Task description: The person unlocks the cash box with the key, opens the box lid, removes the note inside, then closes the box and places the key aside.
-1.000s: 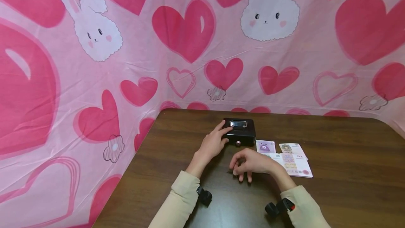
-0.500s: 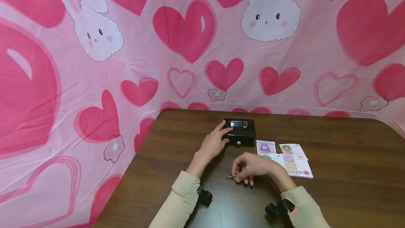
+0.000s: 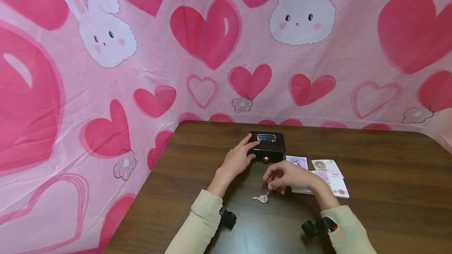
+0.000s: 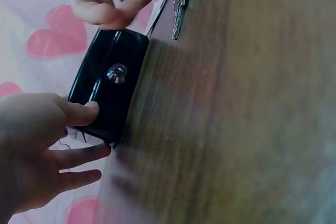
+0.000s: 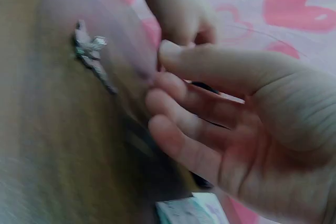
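A small black cash box [image 3: 269, 149] with a metal handle and a round front lock [image 4: 116, 73] stands on the brown table [image 3: 381, 175]. My left hand [image 3: 250, 149] rests on the box's left end, index finger on the lid and thumb [image 4: 80, 113] against the front. A bunch of small silver keys [image 3: 261, 198] lies loose on the table in front of the box. My right hand [image 3: 274, 182] hovers just above and to the right of the keys, fingers loosely bent, holding nothing. The right wrist view shows the keys [image 5: 90, 53] apart from the right fingers [image 5: 178, 135].
Several banknotes [image 3: 330, 173] lie spread to the right of the box, partly under my right wrist. A pink cloth with hearts and rabbits [image 3: 212, 50] hangs behind and left of the table. The table's left edge [image 3: 148, 191] runs close to my left sleeve.
My right hand held the keys low over the table, set them down, let go and lifted away toward the box. The left hand stayed on the box.
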A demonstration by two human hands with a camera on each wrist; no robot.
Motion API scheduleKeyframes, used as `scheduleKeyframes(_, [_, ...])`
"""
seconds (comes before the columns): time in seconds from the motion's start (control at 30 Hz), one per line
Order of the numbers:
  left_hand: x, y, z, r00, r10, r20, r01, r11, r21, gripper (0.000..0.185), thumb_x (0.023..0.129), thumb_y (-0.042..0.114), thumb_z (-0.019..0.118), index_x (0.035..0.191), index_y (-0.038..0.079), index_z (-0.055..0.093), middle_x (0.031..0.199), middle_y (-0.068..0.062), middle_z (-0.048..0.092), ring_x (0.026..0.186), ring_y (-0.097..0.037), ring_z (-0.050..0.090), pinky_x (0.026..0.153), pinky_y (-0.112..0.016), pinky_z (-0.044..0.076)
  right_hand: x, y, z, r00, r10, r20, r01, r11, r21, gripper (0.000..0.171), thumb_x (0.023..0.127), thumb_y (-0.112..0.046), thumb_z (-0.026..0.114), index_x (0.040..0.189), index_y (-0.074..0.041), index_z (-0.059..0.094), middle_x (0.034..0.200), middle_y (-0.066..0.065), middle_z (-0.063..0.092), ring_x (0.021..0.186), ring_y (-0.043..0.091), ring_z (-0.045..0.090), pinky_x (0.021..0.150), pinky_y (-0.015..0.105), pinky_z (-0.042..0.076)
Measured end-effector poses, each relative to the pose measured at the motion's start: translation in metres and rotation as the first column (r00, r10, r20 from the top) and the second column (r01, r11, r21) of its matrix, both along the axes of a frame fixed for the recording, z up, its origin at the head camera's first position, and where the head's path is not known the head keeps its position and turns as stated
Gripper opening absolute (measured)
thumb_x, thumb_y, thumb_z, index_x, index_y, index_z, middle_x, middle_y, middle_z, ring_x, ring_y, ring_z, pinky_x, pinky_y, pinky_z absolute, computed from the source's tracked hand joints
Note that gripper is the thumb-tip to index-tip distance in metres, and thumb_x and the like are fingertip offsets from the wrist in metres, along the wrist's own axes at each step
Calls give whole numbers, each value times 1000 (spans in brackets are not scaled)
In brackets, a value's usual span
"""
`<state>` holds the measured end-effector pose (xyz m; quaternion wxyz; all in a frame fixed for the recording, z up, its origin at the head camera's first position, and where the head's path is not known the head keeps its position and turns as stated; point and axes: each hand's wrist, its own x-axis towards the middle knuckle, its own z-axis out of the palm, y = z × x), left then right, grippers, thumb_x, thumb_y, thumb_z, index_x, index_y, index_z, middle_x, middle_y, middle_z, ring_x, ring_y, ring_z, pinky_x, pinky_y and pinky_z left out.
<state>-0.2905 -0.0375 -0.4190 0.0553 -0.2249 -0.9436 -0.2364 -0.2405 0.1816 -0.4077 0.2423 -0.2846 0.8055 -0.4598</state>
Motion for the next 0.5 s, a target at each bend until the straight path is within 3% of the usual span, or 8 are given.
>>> scheduleKeyframes(0.1, [0,-1,0,1000,0,8,0,1000,2,61,96,27,66,151,34,42,163,0,31,123,-29,62,98,-52,52,-3,12,5,982,-95,-164,100,995,23,27,92,-20,70,112,-1,69,100,9,71,78,21,67,69,36,60])
scheduleKeyframes(0.23, [-1,-2,-1,1000,9,17,-10,1000,20,71,95,35,66,156,35,30,163,-2,30,128,-30,59,101,-54,49,-6,26,9,905,-244,-348,276,960,45,32,92,-29,71,114,-7,70,106,6,71,95,19,65,84,35,57])
scheduleKeyframes(0.37, [-2,-5,0,999,38,-15,-38,999,10,73,93,44,65,156,32,31,162,-3,32,130,-32,56,103,-54,47,-6,36,11,823,-377,-425,430,902,34,38,91,-36,71,119,-11,68,118,9,67,112,29,63,94,48,54])
scheduleKeyframes(0.5, [-4,-11,1,997,54,-47,-57,997,-43,74,92,56,62,155,27,36,162,-4,34,136,-32,50,110,-53,41,-5,45,13,750,-444,-490,538,841,60,56,89,-47,71,130,-11,61,134,16,58,127,38,52,103,62,43])
